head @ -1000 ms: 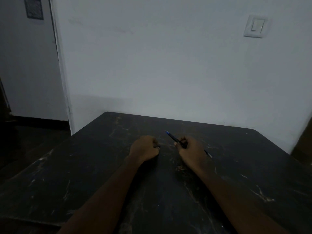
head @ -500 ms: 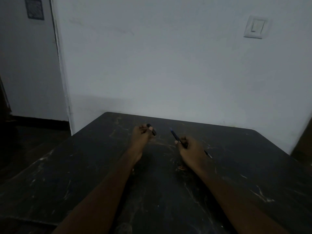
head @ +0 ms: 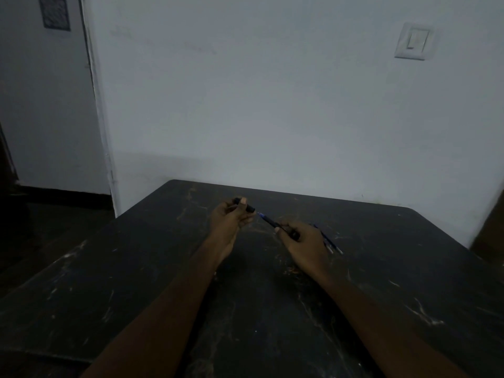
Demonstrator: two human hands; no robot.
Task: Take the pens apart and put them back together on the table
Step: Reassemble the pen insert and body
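Above the middle of the dark table [head: 136, 268], my left hand [head: 229, 219] pinches a short black pen cap [head: 244, 205] between thumb and fingers. My right hand [head: 302, 241] grips a dark pen body [head: 272, 222] whose blue tip points up-left at the cap, a small gap apart. Just right of my right hand, more pen parts [head: 328, 241], thin and blue with pale ends, lie on the table, partly hidden by the hand.
The table's far edge meets a pale wall [head: 272, 105] with a light switch [head: 413, 40] at upper right. A doorway and dark floor lie to the left. The tabletop is scratched with pale marks.
My left hand rose from the table holding the cap and turned it toward the pen tip. The right hand tilted the pen lower and kept its grip.
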